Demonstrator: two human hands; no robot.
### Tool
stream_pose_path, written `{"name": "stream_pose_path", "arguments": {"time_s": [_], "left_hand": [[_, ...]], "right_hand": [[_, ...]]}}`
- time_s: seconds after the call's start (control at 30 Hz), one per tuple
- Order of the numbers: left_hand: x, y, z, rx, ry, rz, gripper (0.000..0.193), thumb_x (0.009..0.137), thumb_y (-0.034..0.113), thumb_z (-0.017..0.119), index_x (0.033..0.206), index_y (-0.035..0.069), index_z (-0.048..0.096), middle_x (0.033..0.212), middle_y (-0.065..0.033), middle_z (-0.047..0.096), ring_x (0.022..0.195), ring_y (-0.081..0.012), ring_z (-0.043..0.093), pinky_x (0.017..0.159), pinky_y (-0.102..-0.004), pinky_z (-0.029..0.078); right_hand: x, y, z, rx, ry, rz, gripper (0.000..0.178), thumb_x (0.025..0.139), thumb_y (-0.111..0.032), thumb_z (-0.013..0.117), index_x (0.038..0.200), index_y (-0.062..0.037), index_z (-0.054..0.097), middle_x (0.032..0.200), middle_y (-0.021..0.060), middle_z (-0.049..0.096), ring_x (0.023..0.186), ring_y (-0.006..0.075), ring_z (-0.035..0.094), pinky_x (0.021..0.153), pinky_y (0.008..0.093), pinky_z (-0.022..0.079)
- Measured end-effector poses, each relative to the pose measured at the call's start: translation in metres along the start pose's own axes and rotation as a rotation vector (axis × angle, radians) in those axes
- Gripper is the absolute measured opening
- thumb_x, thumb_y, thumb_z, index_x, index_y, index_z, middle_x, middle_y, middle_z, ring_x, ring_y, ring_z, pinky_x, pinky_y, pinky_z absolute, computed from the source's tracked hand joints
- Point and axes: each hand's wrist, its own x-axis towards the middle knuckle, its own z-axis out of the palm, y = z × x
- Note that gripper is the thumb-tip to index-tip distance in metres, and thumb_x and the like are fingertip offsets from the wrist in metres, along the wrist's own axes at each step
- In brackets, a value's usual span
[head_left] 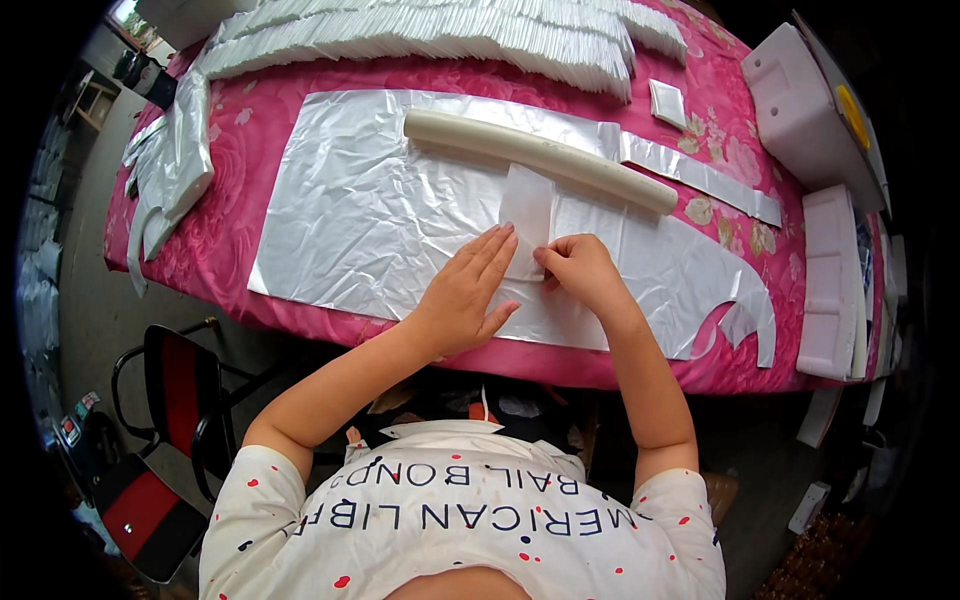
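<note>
Pink cloth (235, 240) covered the table (580, 370). Near its front edge, right fingers (564, 246) pinched a slip (527, 200); left fingers (488, 252) lay outstretched.

The bag (380, 220) looks like glossy, wrinkled plastic; the pipe (545, 153), smooth, duller plastic; the tablecloth (250, 130), matt cloth.

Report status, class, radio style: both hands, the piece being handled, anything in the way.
Left hand open, fingertips at white slip's left edge. Right hand pinching its lower right edge. Slip on silvery sheet; pale tube just beyond.
</note>
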Motion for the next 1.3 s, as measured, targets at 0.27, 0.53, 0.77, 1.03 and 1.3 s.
{"name": "stream_pose_path", "arguments": {"time_s": [0.27,0.53,0.77,1.03,1.3], "left_hand": [[-0.009,0.005,0.015,0.3,-0.266,-0.002,0.079,0.083,0.046,0.048,0.138,-0.005,0.023,0.146,-0.0209,0.019,0.137,-0.0319,0.014,0.111,-0.0428,0.01],[0.001,0.001,0.01,0.211,-0.157,0.006,0.064,0.08,0.029,0.058,0.131,-0.004,0.037,0.137,-0.019,0.037,0.128,-0.0306,0.034,0.105,-0.0407,0.027],[0.018,-0.015,0.002,0.199,-0.01,0.171,0.031,0.074,0.011,0.062,0.102,-0.001,0.057,0.11,-0.0135,0.059,0.098,-0.0271,0.058,0.084,-0.0357,0.047],[0.014,-0.01,-0.001,0.105,-0.092,0.172,0.014,0.068,0.005,0.065,0.08,0.005,0.057,0.093,-0.0077,0.064,0.08,-0.0225,0.064,0.067,-0.0304,0.053],[-0.021,0.0,-0.021,0.021,-0.219,0.344,0.06,0.067,0.034,0.069,0.116,0.002,0.054,0.121,-0.0127,0.054,0.112,-0.0254,0.052,0.096,-0.0396,0.041]], "right_hand": [[-0.017,-0.006,0.012,-0.237,0.158,-0.084,0.034,0.073,-0.02,0.07,0.098,0.0016,0.062,0.076,0.0112,0.065,0.07,0.0215,0.064,0.062,0.0305,0.048],[0.0,0.032,0.007,-0.79,0.294,-0.971,0.045,0.073,-0.016,0.067,0.114,-0.0018,0.055,0.127,0.0134,0.049,0.119,0.0263,0.045,0.1,0.0419,0.035],[0.011,0.017,-0.007,-0.657,0.187,-0.917,0.039,0.075,-0.004,0.056,0.114,0.0003,0.056,0.121,0.0121,0.055,0.114,0.028,0.049,0.098,0.0368,0.039],[0.012,0.02,-0.006,-0.57,0.195,-0.978,0.037,0.067,0.007,0.057,0.103,-0.0027,0.063,0.107,0.01,0.061,0.101,0.0273,0.056,0.085,0.0345,0.047],[-0.029,0.036,0.018,-0.532,0.098,-1.076,0.036,0.063,0.002,0.064,0.098,-0.0062,0.064,0.098,0.0069,0.063,0.089,0.025,0.059,0.077,0.0318,0.049]]}}
